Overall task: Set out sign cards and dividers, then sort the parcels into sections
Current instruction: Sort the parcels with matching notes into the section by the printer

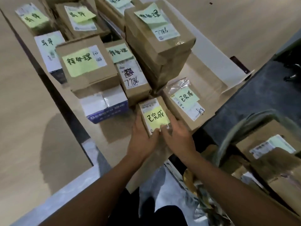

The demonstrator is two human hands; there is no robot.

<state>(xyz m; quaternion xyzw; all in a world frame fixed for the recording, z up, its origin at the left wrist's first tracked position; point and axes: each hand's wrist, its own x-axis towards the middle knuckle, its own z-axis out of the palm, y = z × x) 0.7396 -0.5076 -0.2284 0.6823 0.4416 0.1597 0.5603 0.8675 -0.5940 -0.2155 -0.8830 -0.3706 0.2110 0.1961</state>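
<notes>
Both hands meet on a small brown parcel [151, 110] just below the middle of the view. Left hand [143, 137] lies along the parcel's 9 o'clock side, thumb hooked over the near edge. Right hand [178, 136] clasps the 3 o'clock side, fingers running up the flank and thumb pressed on the near edge of the yellow note [155, 118] stuck on top. Each hand holds the parcel, and the thumbs almost touch at its 6 o'clock edge. The parcel sits on a cardboard sheet [117, 137].

Just beside it at 1 o'clock lies a flatter parcel [187, 111] bearing a green note [185, 97] with the same handwriting. At 10 o'clock stands a white and blue box [104, 106] with a brown box [91, 74] on top, which wears a large yellow-green note. At 12 o'clock sits a narrow box [132, 79] marked 7786, and past it a tall stack [159, 51] topped by another green note. Further noted parcels crowd the 11 o'clock corner. At 3 o'clock rises a dark grey unit [252, 95]. I cannot tell what it is.
</notes>
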